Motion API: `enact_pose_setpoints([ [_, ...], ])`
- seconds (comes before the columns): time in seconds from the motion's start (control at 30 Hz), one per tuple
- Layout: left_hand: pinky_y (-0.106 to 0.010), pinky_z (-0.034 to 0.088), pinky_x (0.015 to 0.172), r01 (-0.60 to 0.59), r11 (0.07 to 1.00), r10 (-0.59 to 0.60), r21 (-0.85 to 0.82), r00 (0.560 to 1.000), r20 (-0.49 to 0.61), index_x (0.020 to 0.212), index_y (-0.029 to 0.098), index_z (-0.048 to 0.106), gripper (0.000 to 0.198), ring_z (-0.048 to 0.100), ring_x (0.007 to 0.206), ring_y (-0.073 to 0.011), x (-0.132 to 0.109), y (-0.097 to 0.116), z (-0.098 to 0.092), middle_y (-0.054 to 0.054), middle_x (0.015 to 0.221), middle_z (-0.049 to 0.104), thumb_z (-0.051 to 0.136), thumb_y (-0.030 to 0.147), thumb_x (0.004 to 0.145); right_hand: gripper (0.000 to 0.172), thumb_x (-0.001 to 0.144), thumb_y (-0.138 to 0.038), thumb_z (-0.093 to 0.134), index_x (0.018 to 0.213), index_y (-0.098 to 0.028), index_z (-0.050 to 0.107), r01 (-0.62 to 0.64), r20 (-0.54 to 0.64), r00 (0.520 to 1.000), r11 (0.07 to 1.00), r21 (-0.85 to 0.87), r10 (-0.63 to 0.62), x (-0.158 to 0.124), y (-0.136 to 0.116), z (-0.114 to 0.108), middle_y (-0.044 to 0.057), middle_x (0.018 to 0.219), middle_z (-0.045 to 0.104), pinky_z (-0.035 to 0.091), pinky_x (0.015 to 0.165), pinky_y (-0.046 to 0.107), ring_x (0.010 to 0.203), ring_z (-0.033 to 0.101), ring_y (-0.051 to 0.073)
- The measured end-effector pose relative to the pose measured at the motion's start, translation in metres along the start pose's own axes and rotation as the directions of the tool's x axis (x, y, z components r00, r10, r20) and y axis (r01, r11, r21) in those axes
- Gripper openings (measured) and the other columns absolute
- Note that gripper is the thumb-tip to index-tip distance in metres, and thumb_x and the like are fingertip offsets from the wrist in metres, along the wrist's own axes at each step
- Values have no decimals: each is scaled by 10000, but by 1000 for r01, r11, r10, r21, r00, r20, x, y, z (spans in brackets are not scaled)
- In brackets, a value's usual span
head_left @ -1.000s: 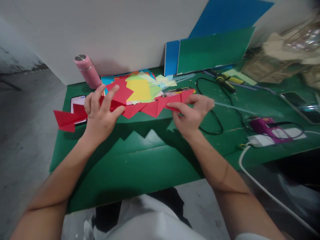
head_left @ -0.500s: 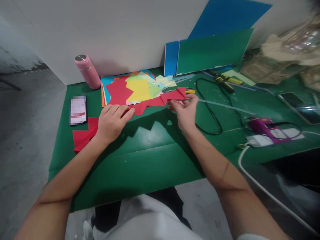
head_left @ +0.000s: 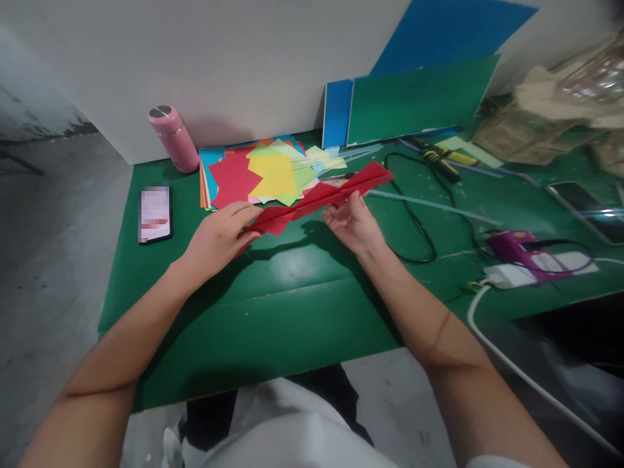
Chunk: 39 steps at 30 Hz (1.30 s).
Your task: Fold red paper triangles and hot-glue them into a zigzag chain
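A long folded strip of red paper [head_left: 319, 203] with jagged, zigzag edges is held up above the green tabletop, slanting upward to the right. My left hand [head_left: 223, 237] pinches its left part between thumb and fingers. Under its middle-right part, my right hand [head_left: 355, 224] grips the lower edge with the thumb up and the other fingers curled. The part of the strip behind my left hand is mostly hidden. Just beyond the strip lie red paper [head_left: 234, 182] and yellow paper [head_left: 273, 175] on a stack of coloured sheets.
At the left are a phone [head_left: 156, 218] and a pink flask [head_left: 174, 140]. Green and blue boards [head_left: 419, 97] lean on the wall. To the right lie a black cable [head_left: 414, 227], yellow-black pliers [head_left: 441, 162], a purple device [head_left: 519, 250], a power strip [head_left: 558, 263] and another phone [head_left: 589, 208].
The red strip has turned and shifted right, its right end now past my right hand. Its left part, which spread out beyond my left wrist, is now almost out of sight.
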State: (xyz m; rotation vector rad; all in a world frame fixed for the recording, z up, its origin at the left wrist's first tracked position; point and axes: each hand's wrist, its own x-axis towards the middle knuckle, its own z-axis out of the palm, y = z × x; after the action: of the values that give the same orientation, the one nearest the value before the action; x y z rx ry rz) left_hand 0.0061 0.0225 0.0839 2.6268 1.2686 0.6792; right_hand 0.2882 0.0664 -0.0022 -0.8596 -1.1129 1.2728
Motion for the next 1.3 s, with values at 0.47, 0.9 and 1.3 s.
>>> enact_pose_setpoints([
  [0.47,-450,405,1025,128,884,-129,-450,991,28,1209,228,580,587,498,1221,-323,-22,44,-2,-123,1334,537,783,474,716,368,773,-608,657,964,-296,618,-159,-23,986,964,212,168,1,4,3,-45,841,730,596,727,263,856,705,137],
  [0.9,-376,425,1092,298,-489,-459,-820,711,532,1091,230,595,335,477,1328,-247,-55,39,62,-71,1408,496,561,507,906,260,880,-556,544,935,-340,677,-49,-120,990,985,164,70,-2,-4,-3,-71,1039,720,584,790,263,1021,666,126],
  [1.3,-379,469,1036,211,-274,-663,-938,665,343,807,211,573,99,606,1126,-172,-42,6,60,-48,1031,687,491,201,862,293,865,-586,548,924,-316,645,-68,-30,997,997,44,69,-1,4,-4,-42,910,715,585,778,300,910,681,142],
])
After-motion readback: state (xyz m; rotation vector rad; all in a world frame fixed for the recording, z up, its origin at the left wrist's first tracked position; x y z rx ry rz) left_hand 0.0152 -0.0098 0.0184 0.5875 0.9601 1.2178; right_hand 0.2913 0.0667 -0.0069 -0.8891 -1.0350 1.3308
